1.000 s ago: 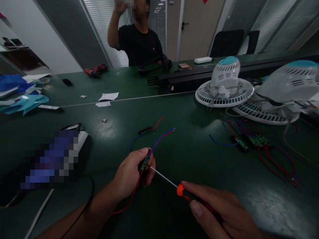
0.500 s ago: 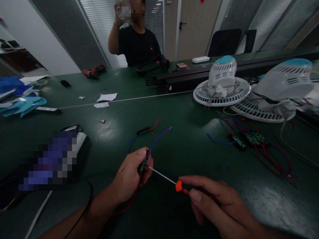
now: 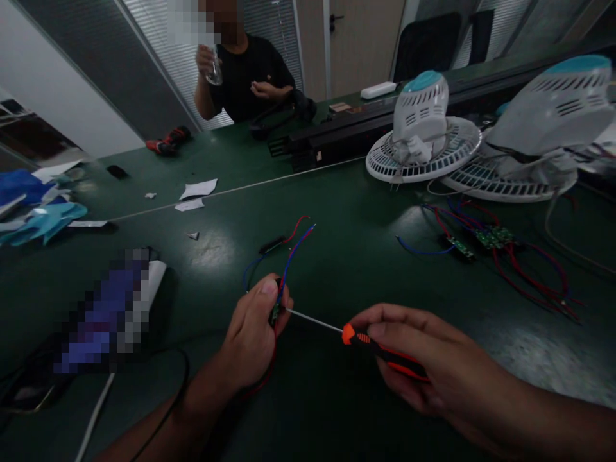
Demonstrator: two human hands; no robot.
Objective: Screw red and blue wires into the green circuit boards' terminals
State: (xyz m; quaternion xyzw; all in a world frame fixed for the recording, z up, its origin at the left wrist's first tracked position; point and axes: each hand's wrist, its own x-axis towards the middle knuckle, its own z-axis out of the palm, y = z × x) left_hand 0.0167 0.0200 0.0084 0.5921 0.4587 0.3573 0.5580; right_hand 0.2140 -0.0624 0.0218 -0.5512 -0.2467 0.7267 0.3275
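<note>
My left hand (image 3: 255,330) is closed on a small green circuit board (image 3: 274,313) with red and blue wires (image 3: 293,251) rising from it. A red wire also hangs below the board. My right hand (image 3: 423,359) grips a screwdriver (image 3: 353,335) with an orange and black handle. Its thin metal shaft points left, and the tip reaches the board's edge by my left fingers; the exact contact point is hidden. Just beyond my left hand, a dark module (image 3: 273,244) with a red and a blue wire lies on the green table (image 3: 337,263).
Several wired circuit boards (image 3: 493,237) lie at the right, below two white fan heads (image 3: 421,128). A phone-like device (image 3: 103,321) with a blurred screen is at the left. Farther back are paper scraps (image 3: 198,189), blue gloves (image 3: 51,221), black bars (image 3: 332,142) and a person (image 3: 255,74) holding a clear cup.
My right hand has risen slightly and turned, showing more of the screwdriver's handle, and the shaft lies flatter. The view has tilted. The person opposite has lowered the cup.
</note>
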